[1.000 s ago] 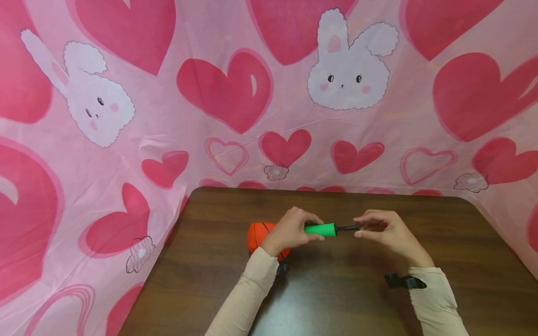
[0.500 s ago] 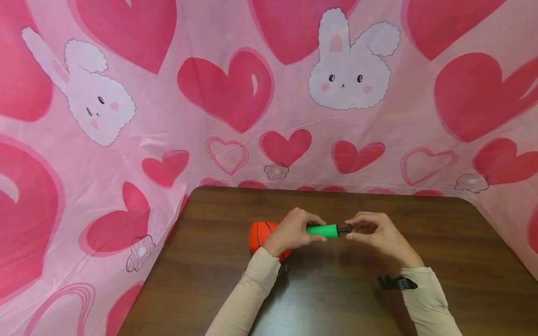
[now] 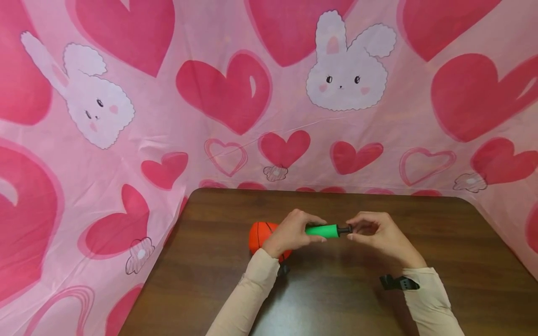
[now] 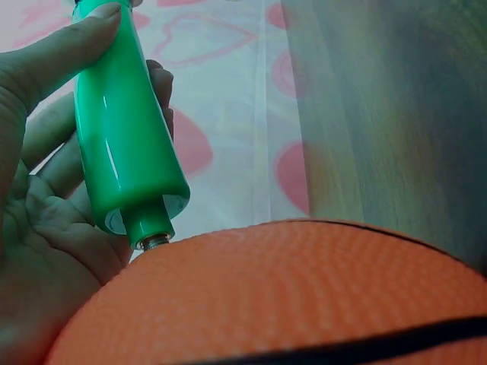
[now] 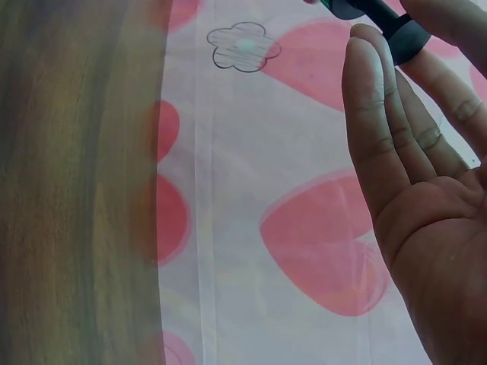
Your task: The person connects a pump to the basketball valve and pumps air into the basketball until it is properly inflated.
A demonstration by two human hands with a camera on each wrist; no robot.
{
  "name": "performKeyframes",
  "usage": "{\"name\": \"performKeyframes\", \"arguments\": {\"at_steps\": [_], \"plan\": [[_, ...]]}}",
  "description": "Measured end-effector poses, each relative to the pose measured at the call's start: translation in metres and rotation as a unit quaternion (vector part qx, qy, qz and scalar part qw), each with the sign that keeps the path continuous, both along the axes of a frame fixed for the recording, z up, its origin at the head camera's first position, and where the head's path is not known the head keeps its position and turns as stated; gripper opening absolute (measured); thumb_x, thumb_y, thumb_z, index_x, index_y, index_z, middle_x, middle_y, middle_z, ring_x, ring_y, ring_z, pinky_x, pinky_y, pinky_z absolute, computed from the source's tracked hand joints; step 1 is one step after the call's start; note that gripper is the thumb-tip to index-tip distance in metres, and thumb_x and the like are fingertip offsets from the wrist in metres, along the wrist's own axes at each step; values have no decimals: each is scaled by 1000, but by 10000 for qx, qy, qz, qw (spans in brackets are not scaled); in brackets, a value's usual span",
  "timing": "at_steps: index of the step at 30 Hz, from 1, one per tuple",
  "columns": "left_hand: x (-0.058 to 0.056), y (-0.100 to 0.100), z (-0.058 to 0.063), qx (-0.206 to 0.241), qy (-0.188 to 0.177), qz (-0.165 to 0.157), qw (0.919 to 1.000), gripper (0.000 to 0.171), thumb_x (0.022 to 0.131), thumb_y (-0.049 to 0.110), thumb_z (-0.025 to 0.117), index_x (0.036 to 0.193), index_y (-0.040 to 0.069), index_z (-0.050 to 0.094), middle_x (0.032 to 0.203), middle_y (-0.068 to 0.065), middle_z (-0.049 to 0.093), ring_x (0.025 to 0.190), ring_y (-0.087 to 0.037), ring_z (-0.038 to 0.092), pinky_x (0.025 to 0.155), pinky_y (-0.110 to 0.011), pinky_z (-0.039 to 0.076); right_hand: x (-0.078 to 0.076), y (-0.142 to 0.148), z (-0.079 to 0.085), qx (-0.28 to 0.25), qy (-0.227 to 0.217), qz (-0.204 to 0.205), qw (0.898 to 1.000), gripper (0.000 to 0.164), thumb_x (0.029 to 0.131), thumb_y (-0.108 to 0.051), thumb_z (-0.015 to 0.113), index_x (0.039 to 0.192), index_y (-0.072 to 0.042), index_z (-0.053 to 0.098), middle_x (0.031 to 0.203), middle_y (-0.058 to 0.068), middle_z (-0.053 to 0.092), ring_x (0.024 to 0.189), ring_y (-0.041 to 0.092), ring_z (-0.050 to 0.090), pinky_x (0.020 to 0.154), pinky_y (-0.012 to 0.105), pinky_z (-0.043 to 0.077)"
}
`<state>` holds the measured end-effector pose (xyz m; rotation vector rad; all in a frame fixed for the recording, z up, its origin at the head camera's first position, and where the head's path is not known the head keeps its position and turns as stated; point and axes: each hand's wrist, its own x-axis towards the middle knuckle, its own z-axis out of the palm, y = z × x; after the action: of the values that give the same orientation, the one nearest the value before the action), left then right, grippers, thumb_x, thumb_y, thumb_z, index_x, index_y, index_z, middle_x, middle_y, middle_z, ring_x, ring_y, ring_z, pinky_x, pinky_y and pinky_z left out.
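Pushed toward the left edge of the worktop (image 3: pixel 210 219), the handle (image 3: pixel 344 230) sits nearer the pump (image 3: pixel 322 231), stroke nearly spent, I judge; left hand (image 3: pixel 290 234) pinches pump, right hand (image 3: pixel 384 235) pinches handle.

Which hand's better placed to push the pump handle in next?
Right, likely: the right hand has the handle between thumb and fingers, and some black rod shows outside the pump. The left hand is taken, gripping the pump's green body near the ball.

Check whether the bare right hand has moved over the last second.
Yes: judged against the brown wooden table, the right hand has shifted left in the head view, toward the glossy green cylinder.
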<state>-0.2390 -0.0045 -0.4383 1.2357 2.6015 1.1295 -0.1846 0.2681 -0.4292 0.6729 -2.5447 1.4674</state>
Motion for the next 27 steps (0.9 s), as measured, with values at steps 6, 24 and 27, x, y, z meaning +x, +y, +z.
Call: {"name": "performKeyframes", "arguments": {"at_steps": [6,24,27], "plan": [[0,-1,1,16,56,-28,10000,34,86,26,87,119,17,81,101,7,79,77,-1,61,72,-14,52,2,9,7,-4,101,12,9999,27,83,0,84,108,-9,78,88,1,74,75,12,72,71,26,60],[-3,-7,1,32,-71,40,10000,34,87,27,87,119,16,81,103,5,79,79,-3,61,74,-15,52,19,60,27,-505,249,-175,9983,37,80,21,75,112,2,75,98,-10,76,78,4,73,66,20,59],[-2,-6,1,29,-113,32,9999,33,87,26,87,118,16,81,102,5,79,79,-4,61,74,-15,52,21,62,27,-392,226,-308,9985,36,79,20,76,112,3,75,98,-12,75,77,4,72,66,20,59]]}}
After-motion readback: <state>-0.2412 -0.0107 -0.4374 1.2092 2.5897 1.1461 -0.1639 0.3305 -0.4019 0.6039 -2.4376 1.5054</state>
